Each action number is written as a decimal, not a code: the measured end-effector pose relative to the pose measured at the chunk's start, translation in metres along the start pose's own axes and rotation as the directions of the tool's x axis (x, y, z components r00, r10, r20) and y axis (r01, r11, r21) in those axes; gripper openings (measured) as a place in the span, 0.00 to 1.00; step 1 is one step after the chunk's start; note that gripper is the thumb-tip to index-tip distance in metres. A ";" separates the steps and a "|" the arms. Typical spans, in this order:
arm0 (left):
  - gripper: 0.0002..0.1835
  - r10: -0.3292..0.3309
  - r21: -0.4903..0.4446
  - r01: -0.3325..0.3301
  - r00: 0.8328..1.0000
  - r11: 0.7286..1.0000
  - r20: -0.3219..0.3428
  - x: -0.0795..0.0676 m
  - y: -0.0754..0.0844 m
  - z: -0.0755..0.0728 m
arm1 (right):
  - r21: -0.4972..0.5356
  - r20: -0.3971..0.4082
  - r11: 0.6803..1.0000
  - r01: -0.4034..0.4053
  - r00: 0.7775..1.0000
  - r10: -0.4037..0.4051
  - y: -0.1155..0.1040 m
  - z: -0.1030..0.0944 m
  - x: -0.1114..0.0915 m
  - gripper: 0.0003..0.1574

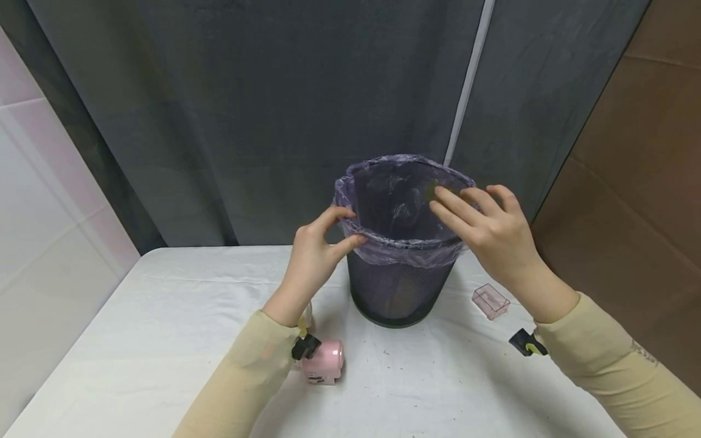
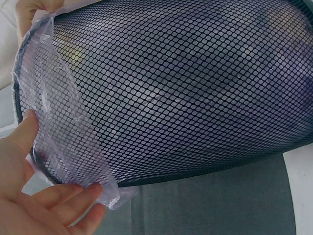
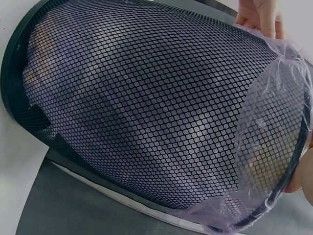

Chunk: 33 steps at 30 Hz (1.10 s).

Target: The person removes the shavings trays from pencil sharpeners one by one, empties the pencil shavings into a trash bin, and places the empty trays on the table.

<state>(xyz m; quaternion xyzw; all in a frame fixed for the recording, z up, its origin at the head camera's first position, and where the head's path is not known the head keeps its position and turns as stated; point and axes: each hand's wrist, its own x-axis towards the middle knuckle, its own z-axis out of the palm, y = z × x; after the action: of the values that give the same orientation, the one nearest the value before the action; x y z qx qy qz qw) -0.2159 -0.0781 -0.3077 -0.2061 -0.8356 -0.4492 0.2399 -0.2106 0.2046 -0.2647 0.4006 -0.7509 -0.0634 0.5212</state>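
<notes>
A black mesh wastebasket (image 1: 402,298) stands upright, lined with a translucent purple bin bag (image 1: 421,254) folded over its rim. My left hand (image 1: 316,246) grips the rim at the left, thumb toward the front and bent index finger at the mouth. Over the right side of the mouth is my right hand (image 1: 490,225), its fingers fairly straight and slightly spread, reaching inward. A yellow-green patch (image 1: 431,191) shows beside its fingertips, and a yellowish shape (image 3: 266,161) shows through the mesh near the rim. I cannot tell whether the right hand touches it.
A pink cup-like object (image 1: 324,360) lies by my left forearm. To the right of the basket is a small clear pink box (image 1: 490,301). White cloth (image 1: 181,340) covers the table, dark crumbs on it. A grey curtain (image 1: 263,109) hangs behind; brown panelling (image 1: 641,158) stands right.
</notes>
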 end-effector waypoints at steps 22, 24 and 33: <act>0.20 0.013 -0.005 -0.013 1.000 1.000 -0.004 0.001 -0.002 0.000 | -0.053 0.055 0.995 0.088 0.995 -0.085 0.002 -0.001 0.002 0.30; 0.20 0.009 -0.003 -0.009 1.000 1.000 -0.004 0.001 -0.002 0.000 | -0.064 0.059 0.993 0.095 0.994 -0.091 0.002 -0.001 0.002 0.30; 0.20 0.004 0.000 -0.004 1.000 1.000 -0.001 0.001 -0.002 0.000 | -0.075 0.082 0.990 0.116 0.991 -0.110 0.003 -0.001 0.001 0.29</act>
<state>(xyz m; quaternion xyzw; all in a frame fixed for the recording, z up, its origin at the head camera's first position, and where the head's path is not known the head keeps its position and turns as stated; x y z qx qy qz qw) -0.2177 -0.0788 -0.3079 -0.2076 -0.8351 -0.4487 0.2413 -0.2116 0.2063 -0.2620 0.4188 -0.7434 -0.1383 0.5029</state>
